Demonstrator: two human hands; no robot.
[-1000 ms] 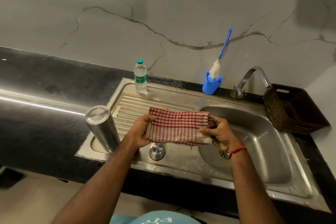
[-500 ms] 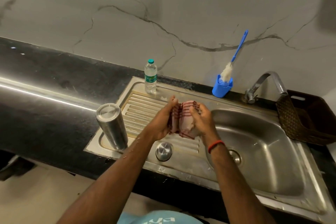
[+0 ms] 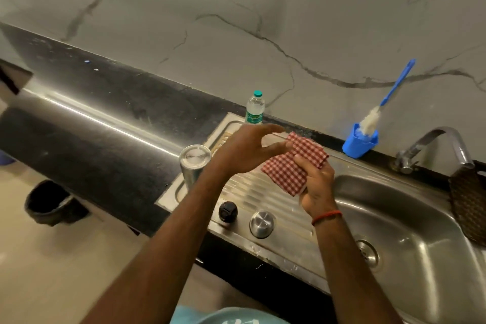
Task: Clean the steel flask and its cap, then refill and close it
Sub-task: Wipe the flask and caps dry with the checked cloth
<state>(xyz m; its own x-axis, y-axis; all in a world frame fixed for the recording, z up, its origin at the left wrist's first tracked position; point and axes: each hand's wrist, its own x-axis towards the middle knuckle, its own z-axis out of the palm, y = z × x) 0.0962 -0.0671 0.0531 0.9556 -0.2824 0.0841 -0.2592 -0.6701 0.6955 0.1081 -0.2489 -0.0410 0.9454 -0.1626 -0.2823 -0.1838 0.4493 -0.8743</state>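
Note:
The steel flask (image 3: 194,166) stands upside down at the left end of the sink's drainboard (image 3: 265,196). A steel cap (image 3: 261,223) and a black inner stopper (image 3: 228,211) lie near the drainboard's front edge. Above the drainboard my right hand (image 3: 317,184) grips a folded red-and-white checked cloth (image 3: 294,163). My left hand (image 3: 247,148) hovers beside the cloth with fingers straight, the tips touching its left edge. A small plastic water bottle (image 3: 254,109) stands at the back of the drainboard, partly behind my left hand.
The sink basin (image 3: 410,221) lies to the right, with a tap (image 3: 434,144) behind it. A blue cup (image 3: 360,142) holding a bottle brush (image 3: 386,97) stands by the wall. A brown woven basket (image 3: 468,200) sits at the far right. A black bin (image 3: 50,202) is on the floor.
Both hands were rubbing the bunched cloth between them; now the cloth is folded flat in my right hand and my left hand has opened. The view has shifted right and the black stopper has come into sight.

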